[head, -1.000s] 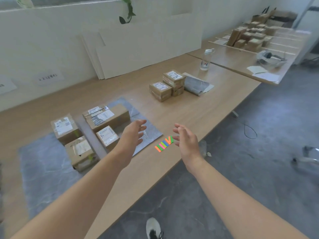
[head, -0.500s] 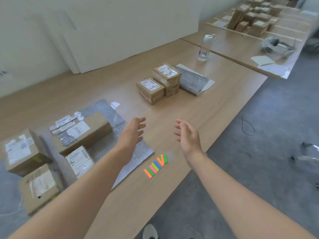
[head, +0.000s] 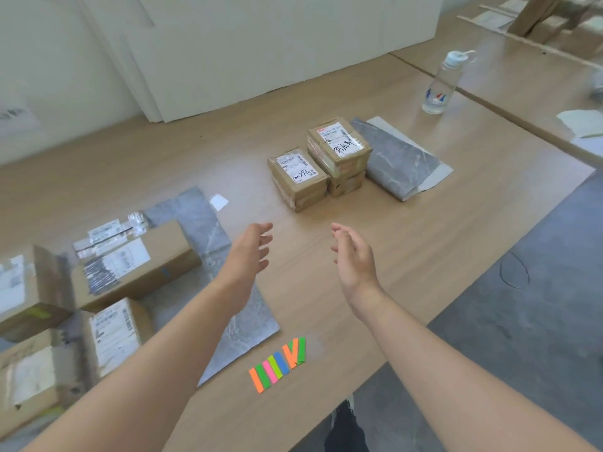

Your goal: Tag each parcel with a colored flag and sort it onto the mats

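My left hand [head: 249, 256] and my right hand [head: 354, 256] hover empty over the wooden table [head: 408, 243], fingers relaxed, palms facing each other. Beyond them a small cardboard parcel [head: 298, 177] sits beside a stack of two parcels [head: 339, 154]. A strip of colored flags [head: 277, 365] lies near the table's front edge, behind my hands. On the left, several labelled parcels [head: 130, 262] rest on a grey marbled mat [head: 208, 223]. A second, folded grey mat [head: 399, 161] lies right of the stack.
A clear water bottle [head: 440, 83] stands at the back right. White boards [head: 277, 44] lean on the wall. More boxes [head: 574, 31] sit on a far table. The table's front edge drops to grey floor [head: 522, 321] at the right.
Both hands have moved forward toward the small parcels, away from the flags. The view has swung right and closer, so the mat parcels slid toward the left edge.
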The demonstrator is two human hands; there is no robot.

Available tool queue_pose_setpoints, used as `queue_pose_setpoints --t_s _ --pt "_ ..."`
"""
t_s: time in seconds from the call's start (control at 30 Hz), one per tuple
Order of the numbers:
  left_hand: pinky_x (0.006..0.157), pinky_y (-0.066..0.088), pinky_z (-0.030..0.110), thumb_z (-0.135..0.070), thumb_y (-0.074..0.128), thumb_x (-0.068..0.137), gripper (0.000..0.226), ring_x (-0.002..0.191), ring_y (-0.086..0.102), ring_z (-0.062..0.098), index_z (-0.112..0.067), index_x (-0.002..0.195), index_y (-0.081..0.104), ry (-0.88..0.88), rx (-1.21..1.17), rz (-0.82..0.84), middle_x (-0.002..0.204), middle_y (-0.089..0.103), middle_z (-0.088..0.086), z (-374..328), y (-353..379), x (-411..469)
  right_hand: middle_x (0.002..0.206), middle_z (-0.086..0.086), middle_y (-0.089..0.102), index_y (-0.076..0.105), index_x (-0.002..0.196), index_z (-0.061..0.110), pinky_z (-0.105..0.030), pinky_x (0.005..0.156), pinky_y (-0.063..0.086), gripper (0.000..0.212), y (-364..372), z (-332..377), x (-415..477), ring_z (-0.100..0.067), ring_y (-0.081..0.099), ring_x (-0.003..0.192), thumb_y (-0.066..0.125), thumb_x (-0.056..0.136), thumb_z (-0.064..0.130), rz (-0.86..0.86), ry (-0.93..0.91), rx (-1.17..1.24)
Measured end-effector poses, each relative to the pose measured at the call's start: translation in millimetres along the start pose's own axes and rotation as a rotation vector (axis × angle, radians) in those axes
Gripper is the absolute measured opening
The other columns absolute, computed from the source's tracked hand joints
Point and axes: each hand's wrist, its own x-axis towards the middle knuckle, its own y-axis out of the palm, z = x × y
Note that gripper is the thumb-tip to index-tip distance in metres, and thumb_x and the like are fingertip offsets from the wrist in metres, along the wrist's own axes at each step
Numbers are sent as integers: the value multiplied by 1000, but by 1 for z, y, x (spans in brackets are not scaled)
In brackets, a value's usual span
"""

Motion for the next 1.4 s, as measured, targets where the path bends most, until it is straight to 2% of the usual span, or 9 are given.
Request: queue_pose_setpoints --t_s 0.1,0.37,0.67,0.93,1.0,1.13,1.23,1.3,1.4 --pt "111 42 41 -36 49 99 35 124 55 22 -24 129 63 -9 -28 -64 129 61 1 -7 23 27 114 17 63 66 128 22 -35 106 45 50 -6 4 42 -13 60 120 45 87 44 53 10 -16" --pt "112 41 41 -40 47 99 38 126 54 20 -26 132 62 -36 -60 -141 132 60 -1 -15 59 80 143 6 57 59 141 20 -33 118 36 38 -19 3 134 -10 50 135 44 107 28 163 30 -53" --pt "113 40 41 -44 47 100 40 126 53 15 -29 134 58 -95 -65 -165 131 57 -8 -10 76 146 153 6 47 52 148 18 -19 109 29 43 8 -6 203 -5 42 140 43 107 29 217 42 -128" --pt "115 36 41 -38 42 103 18 122 49 13 -40 94 58 -129 -103 -180 108 53 -25 -11 92 201 165 9 30 47 150 22 -34 126 19 43 35 -15 248 -4 27 150 41 108 31 202 69 -156" --pt "117 33 41 -36 40 104 21 122 48 11 -39 93 58 -130 -114 -188 107 53 -25 -13 93 214 165 11 30 48 149 27 -38 126 21 47 39 -17 256 -5 28 150 44 104 40 200 82 -144" --pt "109 39 34 -32 36 106 32 92 51 -3 -38 81 56 -89 -120 -212 93 52 -26 -19 93 237 155 10 42 52 144 31 -47 121 33 64 48 -19 268 -14 43 142 41 86 54 158 89 -192" --pt "99 42 31 -44 42 98 24 105 58 8 -34 95 63 -94 -131 -195 106 64 -15 -21 91 244 146 9 47 50 146 31 -49 117 37 76 53 -22 271 -18 51 134 41 79 65 147 95 -231" --pt "103 40 35 -55 42 83 32 115 58 16 -36 95 65 -96 -82 -221 115 67 -11 -16 87 248 143 10 43 48 148 28 -45 118 36 77 56 -23 272 -18 50 134 42 81 65 154 102 -256" --pt "106 39 37 -58 40 76 41 116 57 15 -34 96 67 -113 -68 -278 122 65 -10 -12 78 251 129 11 39 45 152 21 -27 116 27 53 57 -33 274 -10 44 131 43 104 43 193 114 -304"
